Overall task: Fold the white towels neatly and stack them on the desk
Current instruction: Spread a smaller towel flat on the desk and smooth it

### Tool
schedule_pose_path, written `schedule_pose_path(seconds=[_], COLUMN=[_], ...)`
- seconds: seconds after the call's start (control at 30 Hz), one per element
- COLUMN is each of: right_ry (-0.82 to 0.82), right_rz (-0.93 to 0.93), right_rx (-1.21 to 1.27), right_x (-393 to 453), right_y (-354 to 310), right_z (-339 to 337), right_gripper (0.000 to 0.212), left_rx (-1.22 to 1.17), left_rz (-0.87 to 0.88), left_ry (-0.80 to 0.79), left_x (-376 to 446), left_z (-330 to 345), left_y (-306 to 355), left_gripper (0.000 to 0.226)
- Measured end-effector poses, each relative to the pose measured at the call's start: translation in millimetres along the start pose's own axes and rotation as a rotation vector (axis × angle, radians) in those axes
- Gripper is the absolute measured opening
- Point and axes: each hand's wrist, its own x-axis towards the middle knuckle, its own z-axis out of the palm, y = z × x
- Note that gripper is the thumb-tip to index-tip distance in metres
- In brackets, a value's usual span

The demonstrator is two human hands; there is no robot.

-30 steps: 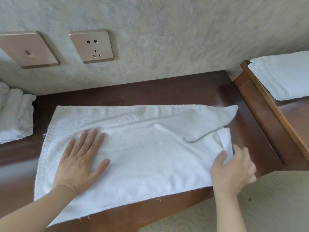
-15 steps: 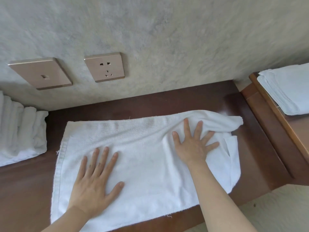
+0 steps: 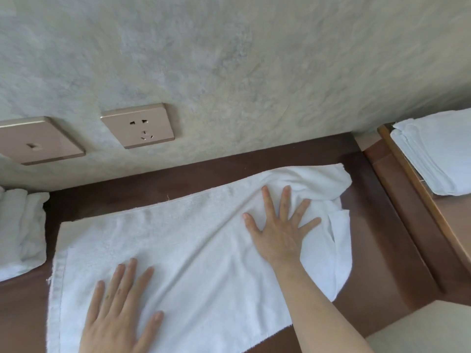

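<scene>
Across the dark brown glossy wooden desk [image 3: 369, 225] lies a white nubby terry-cloth towel [image 3: 178, 250], spread as a long rectangle, its right end rumpled and turned over. Both hands press flat on it with straight, spread fingers: left hand [image 3: 119, 314] near the front edge, right hand [image 3: 277, 233] beside the rumpled end. Folded white towels [image 3: 438, 154] rest on a lighter wooden ledge [image 3: 418, 200] at right.

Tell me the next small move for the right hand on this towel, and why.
Probably sweep the right hand outward toward the towel's rumpled right end. That end is bunched and creased, with a corner turned over, while the left hand lies flat pinning the smoother left part. Flattening it first should give a cleaner fold.
</scene>
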Motion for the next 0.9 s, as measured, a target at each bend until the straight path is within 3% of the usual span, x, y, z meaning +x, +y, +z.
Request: schedule_pose_path(seconds=[0.07, 0.2, 0.33, 0.43, 0.63, 0.9], right_ry=[0.001, -0.039, 0.215, 0.316, 0.256, 0.243], right_rz=[-0.012, -0.095, -0.149, -0.103, -0.064, 0.253], right_rx=[-0.01, 0.06, 0.347, 0.318, 0.173, 0.147], right_x=[1, 1, -15, -25, -39, -33], right_y=[1, 5, 41, 92, 153, 164], right_z=[0, -7, -8, 2, 10, 12], right_gripper=[0.081, 0.075, 0.06, 0.057, 0.065, 0.064], left_rx=[-0.094, -0.115, -0.027, 0.051, 0.128, 0.172], left_rz=[-0.053, 0.167, 0.359, 0.428, 0.36, 0.38], left_ry=[0.034, 0.073, 0.039, -0.002, -0.048, -0.102], left_x=[15, 75, 134, 167, 185, 189], left_z=[-4, -3, 26, 51, 70, 62], left_y=[20, 90, 172, 209, 231, 237], left_gripper=[0.078, 0.067, 0.063, 0.062, 0.069, 0.073])
